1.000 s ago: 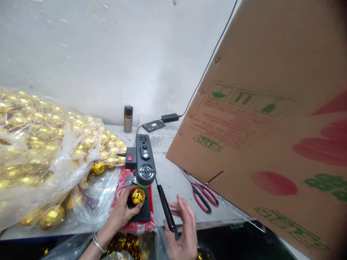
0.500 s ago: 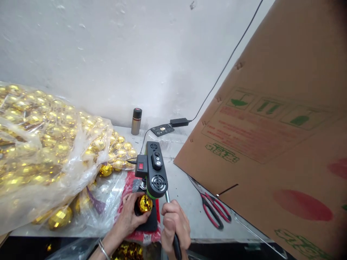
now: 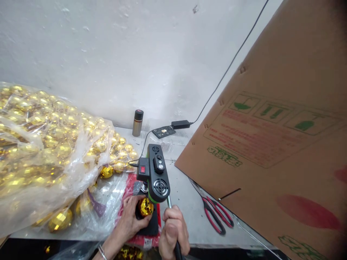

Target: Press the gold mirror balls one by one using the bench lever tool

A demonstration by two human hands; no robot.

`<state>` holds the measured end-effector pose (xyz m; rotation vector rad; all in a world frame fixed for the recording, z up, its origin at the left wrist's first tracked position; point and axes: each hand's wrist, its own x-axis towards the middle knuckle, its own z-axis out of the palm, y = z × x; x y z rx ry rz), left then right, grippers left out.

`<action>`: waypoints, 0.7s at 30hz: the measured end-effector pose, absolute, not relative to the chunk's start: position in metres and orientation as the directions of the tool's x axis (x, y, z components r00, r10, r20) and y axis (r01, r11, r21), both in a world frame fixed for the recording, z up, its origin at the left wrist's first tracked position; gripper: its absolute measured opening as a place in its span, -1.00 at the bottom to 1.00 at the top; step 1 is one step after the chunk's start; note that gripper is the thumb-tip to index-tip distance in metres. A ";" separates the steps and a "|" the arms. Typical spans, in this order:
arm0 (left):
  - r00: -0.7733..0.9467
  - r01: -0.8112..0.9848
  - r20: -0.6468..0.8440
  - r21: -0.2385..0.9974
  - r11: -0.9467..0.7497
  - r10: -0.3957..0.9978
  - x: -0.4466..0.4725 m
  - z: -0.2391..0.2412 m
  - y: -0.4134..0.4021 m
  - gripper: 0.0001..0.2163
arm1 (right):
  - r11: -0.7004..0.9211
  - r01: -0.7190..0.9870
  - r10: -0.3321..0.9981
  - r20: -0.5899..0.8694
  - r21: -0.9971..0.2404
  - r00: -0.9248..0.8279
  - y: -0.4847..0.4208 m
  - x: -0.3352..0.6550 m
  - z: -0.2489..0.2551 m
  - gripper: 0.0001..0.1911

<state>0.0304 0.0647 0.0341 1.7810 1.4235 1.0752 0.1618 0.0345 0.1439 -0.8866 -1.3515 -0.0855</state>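
Observation:
Thumb and fingers of my left hand (image 3: pixel 132 218) are closed round a shiny gold mirrored ball (image 3: pixel 146 207). The ball sits over the black base plate (image 3: pixel 150 226) of a small bench machine (image 3: pixel 159 172), under the front of its black head. My right hand (image 3: pixel 174 233) is wrapped round the lever handle (image 3: pixel 178 250), a metal rod with a black grip at the machine's right side. A red switch (image 3: pixel 142 168) is on the machine's left box. The machine's head hides how it meets the ball.
Clear plastic bags (image 3: pixel 62 151) full of gold balls cover the left side. Red-and-black scissors (image 3: pixel 217 215) lie right of the machine, beside a large cardboard box (image 3: pixel 271 126). A black-capped bottle (image 3: pixel 137 123) and power adapter (image 3: pixel 180 124) are near the wall.
The whole view has shifted slightly. My left hand still holds the gold ball under the machine, and my right hand, still on the lever handle, sits marginally lower.

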 end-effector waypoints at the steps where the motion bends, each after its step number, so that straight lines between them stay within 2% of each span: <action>1: 0.095 0.478 0.221 0.845 -0.239 0.971 0.031 0.034 0.065 -0.57 | 0.685 0.531 0.424 0.866 -0.499 0.267 0.034 0.161 0.145 -0.63; 7: 0.079 0.494 0.227 0.837 -0.236 0.971 0.032 0.037 0.065 -0.57 | 0.681 0.546 0.427 0.871 -0.487 0.244 0.034 0.162 0.147 -0.63; 16: 0.084 0.484 0.232 0.841 -0.243 0.969 0.033 0.036 0.066 -0.58 | 0.681 0.528 0.455 0.858 -0.508 0.240 0.034 0.169 0.125 -0.65; 21: 0.090 0.475 0.219 0.848 -0.235 0.972 0.034 0.036 0.067 -0.58 | 0.628 0.604 0.467 0.858 -0.491 0.212 0.031 0.170 0.125 -0.63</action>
